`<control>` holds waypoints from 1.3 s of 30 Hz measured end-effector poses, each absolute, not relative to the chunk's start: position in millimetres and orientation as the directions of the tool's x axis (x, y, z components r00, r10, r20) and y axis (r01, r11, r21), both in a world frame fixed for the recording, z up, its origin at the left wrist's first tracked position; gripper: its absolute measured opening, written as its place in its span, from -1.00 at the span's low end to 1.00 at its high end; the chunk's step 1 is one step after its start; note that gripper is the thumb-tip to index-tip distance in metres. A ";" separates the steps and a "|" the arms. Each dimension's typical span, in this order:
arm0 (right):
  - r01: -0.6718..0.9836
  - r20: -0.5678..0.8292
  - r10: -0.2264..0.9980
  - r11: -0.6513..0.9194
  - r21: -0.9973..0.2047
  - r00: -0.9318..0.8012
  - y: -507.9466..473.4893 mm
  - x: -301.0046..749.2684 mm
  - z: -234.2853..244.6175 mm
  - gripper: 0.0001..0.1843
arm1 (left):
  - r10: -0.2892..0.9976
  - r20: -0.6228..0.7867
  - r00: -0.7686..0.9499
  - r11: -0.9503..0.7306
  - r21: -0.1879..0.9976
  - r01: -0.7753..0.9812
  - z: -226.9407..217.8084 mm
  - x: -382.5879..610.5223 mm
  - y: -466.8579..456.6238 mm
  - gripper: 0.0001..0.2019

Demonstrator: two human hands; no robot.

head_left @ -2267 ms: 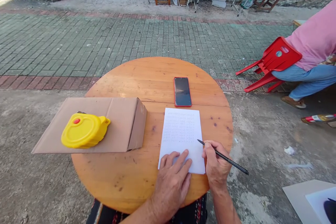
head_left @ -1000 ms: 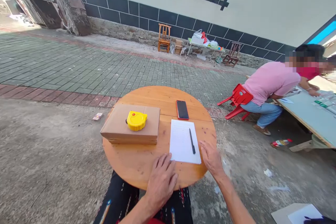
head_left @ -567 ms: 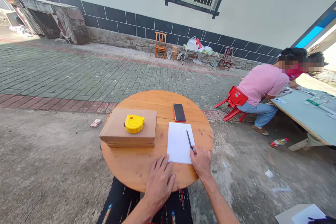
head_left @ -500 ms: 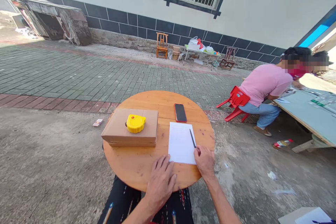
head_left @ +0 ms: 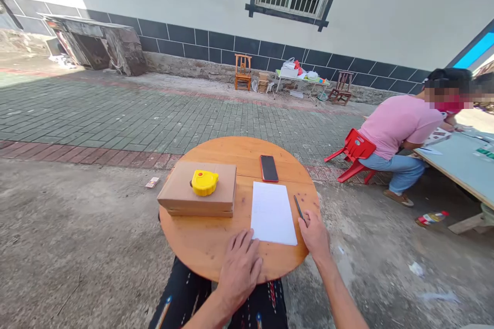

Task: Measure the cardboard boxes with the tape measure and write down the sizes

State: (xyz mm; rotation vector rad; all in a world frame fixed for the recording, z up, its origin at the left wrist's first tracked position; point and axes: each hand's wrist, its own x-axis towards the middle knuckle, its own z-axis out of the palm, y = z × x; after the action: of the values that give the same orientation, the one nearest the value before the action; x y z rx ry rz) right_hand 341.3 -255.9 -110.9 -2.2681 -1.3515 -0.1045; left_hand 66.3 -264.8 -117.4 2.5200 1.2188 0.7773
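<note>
On a round wooden table [head_left: 216, 247] lies a white sheet of paper [head_left: 273, 213]. My left hand [head_left: 240, 262] rests flat at the paper's lower left corner, its fingers stretched out. To the right of the sheet, my right hand [head_left: 316, 236] pinches the lower end of a dark pen [head_left: 298, 207], which lies close over the tabletop. A phone [head_left: 269, 168] with a red edge sits just beyond the paper. At the left, a yellow tape measure [head_left: 204, 183] rests on top of a closed cardboard box [head_left: 181, 185].
At the right, a person in a pink shirt [head_left: 405, 121] sits on a red chair [head_left: 357, 146] beside a pale table [head_left: 471, 164]. A bottle [head_left: 431, 218] lies on the ground there. Chairs and a small loaded table [head_left: 283, 79] stand along the wall.
My right hand has carried the pen rightward, from over the paper to the bare wood beside it. My left hand stays at the sheet's corner. The view has shifted slightly.
</note>
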 end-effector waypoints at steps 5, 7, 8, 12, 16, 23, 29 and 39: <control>0.824 0.251 0.804 -0.442 -0.354 0.539 -258.1 349.9 -107.6 -0.77 | 0.783 0.370 0.499 -0.620 0.411 0.668 -114.6 67.5 -266.4 -0.66; 0.817 0.247 0.798 -0.451 -0.360 0.550 -261.2 347.7 -104.8 -0.77 | 0.771 0.377 0.514 -0.635 0.388 0.668 -115.6 67.1 -266.3 -0.65; 0.814 0.249 0.796 -0.449 -0.368 0.551 -262.7 344.9 -103.6 -0.77 | 0.764 0.379 0.522 -0.643 0.377 0.667 -116.6 66.9 -266.0 -0.65; 0.839 0.280 0.826 -0.359 -0.409 0.490 -262.5 322.6 -103.4 -0.75 | 0.749 0.379 0.543 -0.660 0.354 0.663 -121.1 66.9 -264.4 -0.64; 0.859 0.319 0.841 -0.284 -0.427 0.437 -253.0 296.3 -111.9 -0.76 | 0.746 0.381 0.547 -0.663 0.340 0.667 -124.8 66.7 -262.6 -0.65; 0.848 0.429 0.794 -0.192 -0.495 0.430 -257.5 293.0 -127.0 -0.60 | 0.719 0.417 0.556 -0.688 0.317 0.652 -132.2 64.4 -261.5 -0.63; 0.812 0.505 0.713 -0.155 -0.563 0.486 -266.8 299.9 -134.6 -0.54 | 0.729 0.405 0.551 -0.680 0.346 0.646 -130.2 63.9 -262.3 -0.65; 0.791 0.532 0.686 -0.106 -0.602 0.497 -265.8 301.3 -136.5 -0.60 | 0.734 0.386 0.560 -0.678 0.356 0.643 -127.0 64.3 -263.1 -0.62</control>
State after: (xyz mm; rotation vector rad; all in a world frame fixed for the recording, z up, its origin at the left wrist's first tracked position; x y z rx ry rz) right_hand 301.3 -265.8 -136.5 -1.8363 -1.2340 -0.1466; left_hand 64.3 -263.1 -127.0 2.6170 1.1668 0.7694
